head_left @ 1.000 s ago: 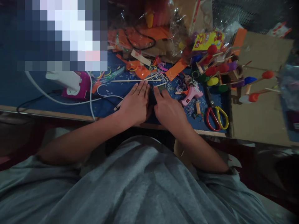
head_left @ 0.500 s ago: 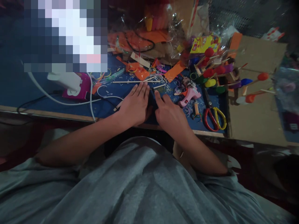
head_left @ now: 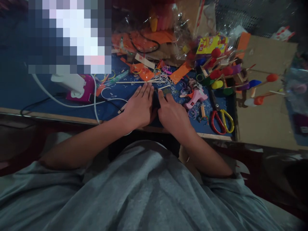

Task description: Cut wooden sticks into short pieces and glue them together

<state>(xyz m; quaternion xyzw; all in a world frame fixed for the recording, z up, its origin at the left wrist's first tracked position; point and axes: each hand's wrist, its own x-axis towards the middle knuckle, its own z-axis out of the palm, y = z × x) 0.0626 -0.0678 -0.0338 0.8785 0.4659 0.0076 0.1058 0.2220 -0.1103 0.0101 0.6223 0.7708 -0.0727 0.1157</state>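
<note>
My left hand [head_left: 139, 107] lies flat on the blue table top [head_left: 48, 93], fingers stretched out and close together. My right hand [head_left: 174, 115] rests beside it with its index finger extended forward. A dark flat object [head_left: 156, 100] sits between the two hands, both touching it; what it is I cannot make out. Thin wooden sticks [head_left: 134, 82] lie just beyond my fingertips.
A pink glue gun [head_left: 196, 97] and red-and-yellow scissors [head_left: 222, 118] lie right of my right hand. White cables [head_left: 72, 104] and a pink-and-white device [head_left: 74, 86] are at left. Orange paper scraps [head_left: 144, 72], coloured balls on sticks [head_left: 226, 72] and brown cardboard [head_left: 264, 112] fill the back and right.
Both hands stay on the dark object. My right index finger has shifted slightly along it; the view has barely moved.
</note>
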